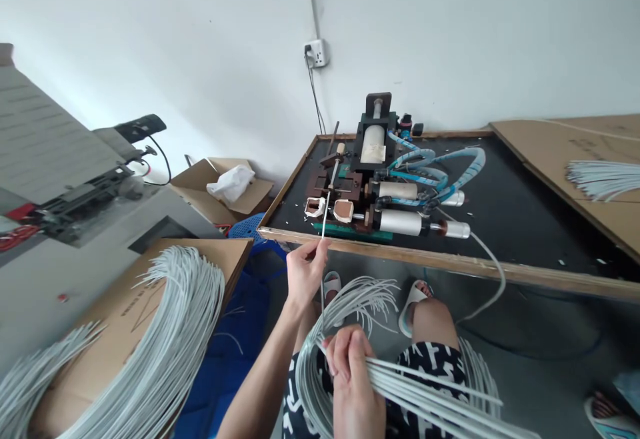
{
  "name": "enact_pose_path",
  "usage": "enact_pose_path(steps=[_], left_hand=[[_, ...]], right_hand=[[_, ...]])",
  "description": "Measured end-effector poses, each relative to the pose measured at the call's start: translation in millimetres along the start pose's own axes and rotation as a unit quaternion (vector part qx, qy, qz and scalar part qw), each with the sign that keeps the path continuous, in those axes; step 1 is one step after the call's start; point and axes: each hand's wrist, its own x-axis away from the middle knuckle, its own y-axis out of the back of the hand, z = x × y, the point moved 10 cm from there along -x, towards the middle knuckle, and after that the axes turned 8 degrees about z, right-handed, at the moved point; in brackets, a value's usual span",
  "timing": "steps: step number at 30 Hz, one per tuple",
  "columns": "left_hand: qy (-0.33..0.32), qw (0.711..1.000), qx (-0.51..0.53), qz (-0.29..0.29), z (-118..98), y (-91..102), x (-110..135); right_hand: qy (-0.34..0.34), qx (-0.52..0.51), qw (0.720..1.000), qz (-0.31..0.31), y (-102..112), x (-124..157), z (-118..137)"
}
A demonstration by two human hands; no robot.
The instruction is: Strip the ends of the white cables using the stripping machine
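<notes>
White cable (324, 225) is the star here: one length stands nearly upright out of the left grip (306, 272), pinched between thumb and fingertips, with its top end up by the brown block on the pneumatic machine (380, 185). From this angle I can't really tell if the tip is touching anything. Lower down, the right grip (353, 379) is closed around a thick cable bundle (415, 385), fingers wrapped over it, with loose strands looping off both sides of the grip and across the patterned shorts (430, 359).

Handling-wise, I'd guess these are light and springy, fairly stiff over a short stretch but floppy over the full length, and the smooth sheath could slip a bit. The best hold looks to be close to the end, like the left grip has it, otherwise the tip would probably wander.

Straight ahead of the grips sits the counter (400, 249), a dark board in a wood frame, carrying the machine with its air cylinders (400, 223) and blue hoses (440, 159). Off to the left of the grips there's a big cable pile (175, 332) on cardboard (200, 259), and well off to the right a smaller pile (605, 179) on another cardboard sheet (575, 139).
</notes>
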Motion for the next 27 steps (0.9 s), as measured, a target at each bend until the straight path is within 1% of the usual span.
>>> enact_pose_path(steps=[4, 11, 19, 23, 27], left_hand=[[0.008, 1.0, 0.011, 0.0, 4, -0.8, -4], [0.009, 1.0, 0.014, -0.006, 2, 0.7, -6], [0.003, 1.0, 0.026, -0.007, 5, 3.2, -9], [0.001, 0.999, 0.039, 0.01, 6, 0.9, -12], [-0.028, 0.998, 0.062, 0.013, 2, 2.4, -12]], right_hand=[[0.003, 0.002, 1.0, -0.008, -3, -1, 2], [0.014, 0.007, 1.0, 0.008, -12, -4, 6], [0.01, 0.02, 1.0, 0.014, -12, -8, 5], [-0.004, 0.048, 0.999, -0.005, -10, 3, -3], [-0.009, 0.082, 0.996, 0.02, -24, 21, -10]])
